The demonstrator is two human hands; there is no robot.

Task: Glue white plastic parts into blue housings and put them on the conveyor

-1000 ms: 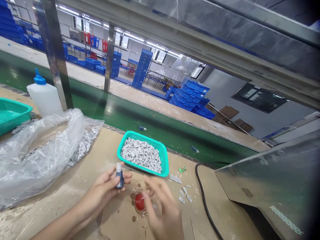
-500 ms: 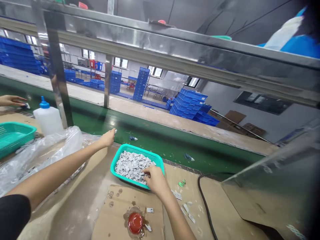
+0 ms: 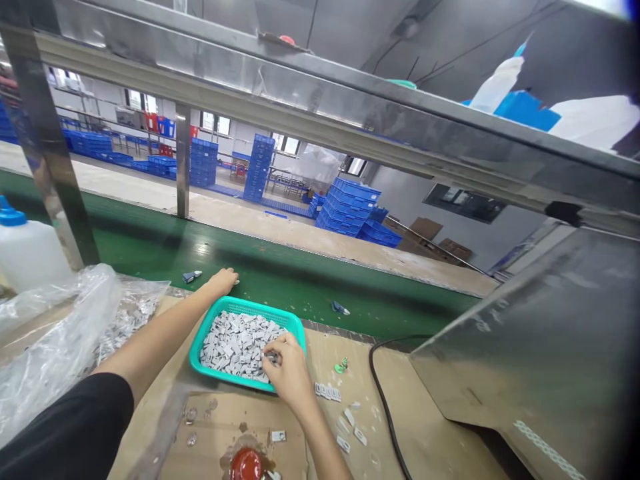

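Observation:
A teal basket (image 3: 200, 369) full of small grey-white pieces (image 3: 235, 343) stands on the cardboard-covered bench. My right hand (image 3: 285, 363) is over the basket's right part, fingers curled with thumb and fingertips close together at the pieces; what lies between them is too small to make out. Stretched past the basket's back left corner, my left hand (image 3: 223, 281) is over the green belt (image 3: 280, 287), its fingers closed around something small and pale, mostly hidden. Small blue-and-white pieces lie on the belt, one (image 3: 191, 276) left of my left hand, another (image 3: 341, 308) to the right.
A red pot (image 3: 246, 464) stands on a cardboard sheet (image 3: 200, 433). Left are a plastic bag (image 3: 65, 347) and a white bottle (image 3: 33, 257). A black cable (image 3: 383, 400), a green figure (image 3: 341, 365) and loose grey parts (image 3: 328, 391) lie right. A metal frame (image 3: 55, 167) rises behind.
The view has shifted right. My left hand has moved closer to the basket's back edge, and the blue-and-white piece formerly right of it is now left. My right hand's fingers remain at the pieces.

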